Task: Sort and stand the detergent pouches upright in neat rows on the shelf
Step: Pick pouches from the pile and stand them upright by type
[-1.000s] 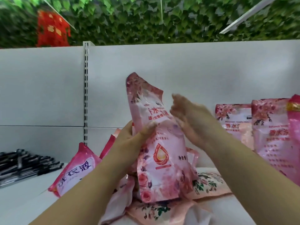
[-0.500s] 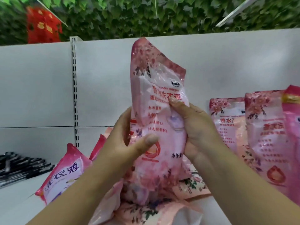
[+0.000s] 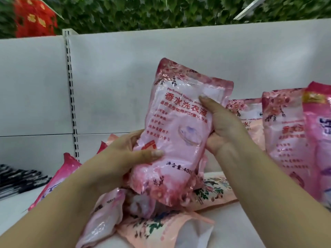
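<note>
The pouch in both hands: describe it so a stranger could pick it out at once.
Before the white shelf back panel, above the heap of fallen pouches, is a pale pink pouch. It alone is lifted, left hand low, right hand beside it.

White shelf [image 3: 232, 228] w/ grey back panel: loose heap of pink floral pouches [image 3: 206, 192] lies flat at centre, upright pouches [image 3: 284, 133] stand in a row at right, a deeper-pink pouch [image 3: 59, 178] slumps at left, near black items [image 3: 19, 179], possibly pens, too blurred to tell.
</note>
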